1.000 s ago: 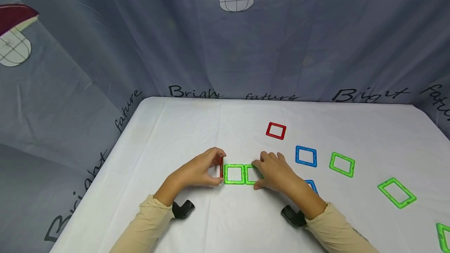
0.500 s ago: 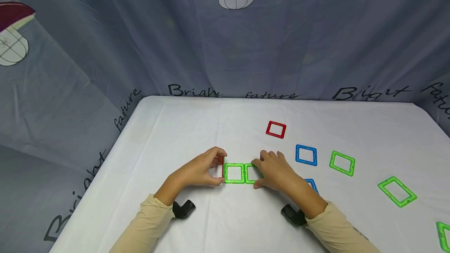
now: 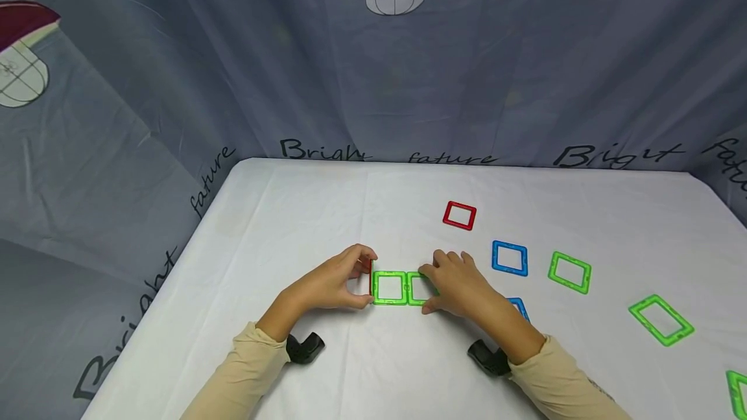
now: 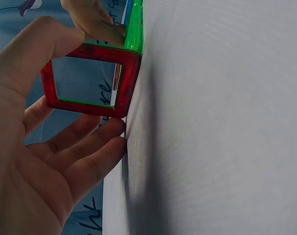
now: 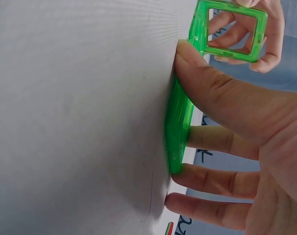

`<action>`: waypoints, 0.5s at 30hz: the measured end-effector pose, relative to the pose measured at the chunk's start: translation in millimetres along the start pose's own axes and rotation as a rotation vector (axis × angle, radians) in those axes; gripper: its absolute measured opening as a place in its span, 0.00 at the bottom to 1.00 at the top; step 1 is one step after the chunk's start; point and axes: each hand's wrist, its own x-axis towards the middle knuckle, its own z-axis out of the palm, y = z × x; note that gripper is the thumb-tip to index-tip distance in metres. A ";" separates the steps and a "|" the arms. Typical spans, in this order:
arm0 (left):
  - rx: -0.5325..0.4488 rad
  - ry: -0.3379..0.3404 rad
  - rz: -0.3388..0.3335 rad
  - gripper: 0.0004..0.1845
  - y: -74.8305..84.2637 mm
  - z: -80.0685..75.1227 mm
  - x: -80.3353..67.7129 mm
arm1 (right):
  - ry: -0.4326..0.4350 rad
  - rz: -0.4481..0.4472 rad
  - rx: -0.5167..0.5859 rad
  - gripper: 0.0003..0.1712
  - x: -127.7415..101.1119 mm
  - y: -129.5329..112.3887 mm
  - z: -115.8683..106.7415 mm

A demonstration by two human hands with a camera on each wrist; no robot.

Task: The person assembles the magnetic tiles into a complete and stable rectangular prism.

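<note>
Two green square magnetic tiles lie flat side by side in the head view, the left one [image 3: 390, 301] and the right one [image 3: 417, 302]. My left hand [image 3: 332, 282] holds a red square magnetic tile [image 4: 130, 83] upright at the left tile's outer edge, thumb on one side and fingers opposite. A green upright tile [image 5: 229, 54] shows against the red one's inner face in the right wrist view. My right hand [image 3: 463, 287] grips the right flat tile by its edges, thumb near, fingers far, covering its right part.
On the white table [image 3: 315, 212] lie a red tile [image 3: 457, 225], a blue tile [image 3: 509, 270] and several green tiles [image 3: 567, 286] to the right. Another blue tile [image 3: 517, 302] is partly hidden by the right wrist. A grey printed curtain [image 3: 262, 83] hangs behind.
My left hand has shifted slightly right, bringing the upright red tile against the left flat green tile; a narrow gap showed there before. The right hand stays in place.
</note>
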 end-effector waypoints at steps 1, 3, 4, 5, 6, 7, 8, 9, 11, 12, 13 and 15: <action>-0.002 0.000 0.000 0.32 -0.1 -0.2 -0.2 | -0.001 0.000 -0.001 0.37 0.3 -0.2 -0.1; -0.006 0.000 -0.003 0.32 -0.3 -0.6 -0.5 | -0.001 0.001 -0.002 0.37 0.8 -0.5 -0.4; -0.009 0.000 -0.004 0.32 -0.5 -0.7 -0.6 | -0.001 0.001 -0.002 0.37 0.9 -0.7 -0.8; -0.011 0.000 -0.004 0.31 -1.2 -0.5 -0.4 | 0.000 0.001 -0.003 0.37 1.1 -0.8 -0.9; -0.015 0.000 -0.005 0.32 -1.3 -0.7 -0.4 | 0.001 0.000 -0.003 0.37 1.2 -0.8 -1.2; -0.018 0.000 -0.006 0.32 -1.4 -0.8 -0.5 | 0.001 -0.001 -0.003 0.37 1.5 -0.8 -1.2; -0.020 0.000 -0.006 0.32 -1.5 -0.8 -0.4 | 0.002 -0.002 -0.003 0.37 1.5 -0.8 -1.5; -0.022 -0.001 -0.007 0.32 -1.7 -0.8 -0.2 | 0.003 -0.004 -0.004 0.37 1.6 -0.7 -1.5; -0.026 -0.006 -0.010 0.32 -1.8 -0.7 0.1 | 0.003 -0.007 -0.006 0.38 1.6 -0.1 -1.6; -0.028 -0.008 -0.009 0.32 -1.2 -0.8 0.0 | 0.003 -0.009 -0.007 0.39 1.4 0.2 -1.9; -0.029 -0.010 -0.011 0.32 -1.3 -0.7 0.1 | 0.002 -0.014 -0.010 0.39 1.5 0.7 -1.8; -0.027 -0.013 -0.014 0.32 -1.3 -0.4 0.2 | -0.004 -0.021 -0.007 0.40 1.7 1.8 -2.3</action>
